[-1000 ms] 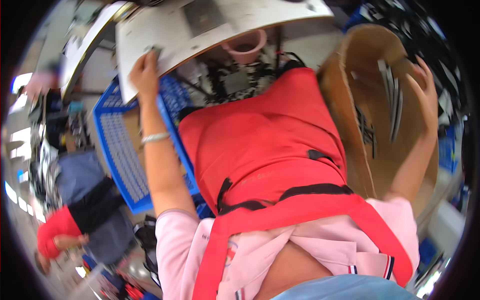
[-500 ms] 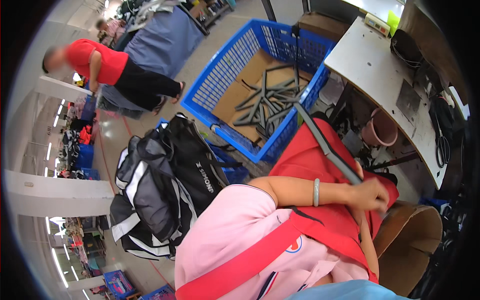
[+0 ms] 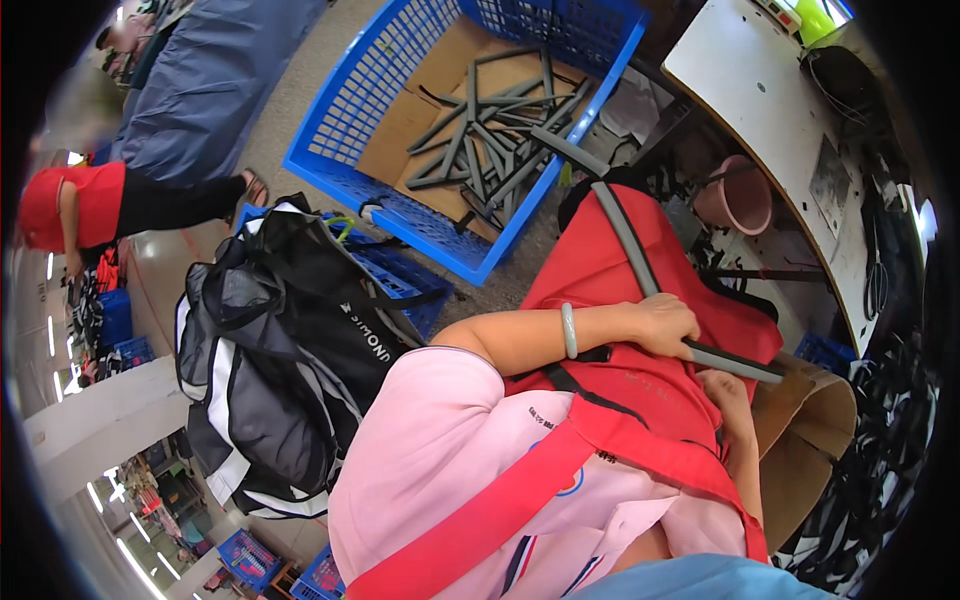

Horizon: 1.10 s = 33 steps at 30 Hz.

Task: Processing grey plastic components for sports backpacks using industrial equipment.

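My left hand (image 3: 664, 325), a pale bangle on its wrist, is closed around a long grey strip with a black edge (image 3: 627, 235). The strip bends at joints; one end reaches over the rim of the blue crate and the other sticks out past my fingers to the right. Just below that right end is my right hand (image 3: 730, 400), its fingers curled in; what they hold, if anything, is hidden. A red apron (image 3: 570, 265) covers my lap beneath both hands. Several similar grey strips (image 3: 480, 150) lie loose on cardboard in the blue crate (image 3: 330, 165).
Black, grey and white bags (image 3: 290, 340) are piled at my left. A white worktable (image 3: 735, 75) stands at the right, with a pink bin (image 3: 735, 195) beneath it. An open cardboard box (image 3: 800, 440) is beside my right arm. A person in red (image 3: 90, 205) is at far left.
My left hand has shifted left and my right hand has come into view below it. The strip's right end now shows beyond my left hand. The view has turned, moving the surroundings.
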Available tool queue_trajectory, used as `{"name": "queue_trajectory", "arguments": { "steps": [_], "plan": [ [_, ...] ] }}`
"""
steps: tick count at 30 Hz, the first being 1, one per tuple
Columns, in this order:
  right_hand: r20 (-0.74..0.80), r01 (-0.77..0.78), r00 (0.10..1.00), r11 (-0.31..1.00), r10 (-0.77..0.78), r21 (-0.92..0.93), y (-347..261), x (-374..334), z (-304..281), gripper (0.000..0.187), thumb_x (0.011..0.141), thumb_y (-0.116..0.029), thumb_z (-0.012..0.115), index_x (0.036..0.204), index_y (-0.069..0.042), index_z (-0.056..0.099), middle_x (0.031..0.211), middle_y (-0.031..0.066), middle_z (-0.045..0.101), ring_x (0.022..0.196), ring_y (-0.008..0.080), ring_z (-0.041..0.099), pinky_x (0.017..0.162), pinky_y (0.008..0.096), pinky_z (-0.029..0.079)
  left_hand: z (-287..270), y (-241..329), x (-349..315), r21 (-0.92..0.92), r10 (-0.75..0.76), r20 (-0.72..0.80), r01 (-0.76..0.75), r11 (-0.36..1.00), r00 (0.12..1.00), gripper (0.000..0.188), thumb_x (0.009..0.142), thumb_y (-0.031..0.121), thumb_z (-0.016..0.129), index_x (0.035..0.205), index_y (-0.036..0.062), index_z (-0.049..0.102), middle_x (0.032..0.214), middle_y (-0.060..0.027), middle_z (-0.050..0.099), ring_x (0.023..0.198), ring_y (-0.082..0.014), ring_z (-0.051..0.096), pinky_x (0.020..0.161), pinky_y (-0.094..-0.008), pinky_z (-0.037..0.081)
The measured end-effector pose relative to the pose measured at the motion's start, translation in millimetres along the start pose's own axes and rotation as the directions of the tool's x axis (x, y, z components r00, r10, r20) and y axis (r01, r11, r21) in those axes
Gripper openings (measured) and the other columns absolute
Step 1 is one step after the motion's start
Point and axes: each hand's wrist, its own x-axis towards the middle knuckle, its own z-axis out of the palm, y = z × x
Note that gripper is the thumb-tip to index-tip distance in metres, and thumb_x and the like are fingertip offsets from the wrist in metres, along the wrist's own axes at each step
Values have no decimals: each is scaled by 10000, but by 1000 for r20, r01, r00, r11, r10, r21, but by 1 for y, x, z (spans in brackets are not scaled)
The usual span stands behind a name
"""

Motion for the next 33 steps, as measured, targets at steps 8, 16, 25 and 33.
{"name": "queue_trajectory", "arguments": {
  "steps": [8,16,25,33],
  "plan": [
    [141,515,767,470,-625,-717,-113,33,43,344,773,-60,698,1104,-26,613,1010,146,664,930,320,630,842,390,490,3,-29,-6,16,-25,-9,25,1000,1000,279,840,347,651,922,88,715,843,-152,690,889,-335,653,798,-448,482],
    [344,442,897,560,-278,-701,-69,89,37,384,771,-280,716,1068,-51,635,892,215,661,851,385,648,732,444,495,4,-34,-17,90,-6,-113,16,996,994,224,789,303,651,876,108,719,828,-143,692,853,-338,664,764,-458,500],
    [284,418,905,545,-316,-726,-43,98,33,334,737,-250,728,1004,-63,657,847,191,680,842,362,672,730,431,511,24,-38,4,208,-48,-137,76,975,989,184,693,279,714,817,147,743,838,-100,712,847,-300,673,720,-426,515],
    [364,517,855,650,-368,-557,-23,108,23,349,738,-170,727,1037,-10,646,850,173,678,799,258,667,729,355,494,32,-32,15,269,-124,-175,169,948,977,211,714,303,757,863,154,751,879,-80,720,897,-281,671,759,-409,509]
  ]
}}
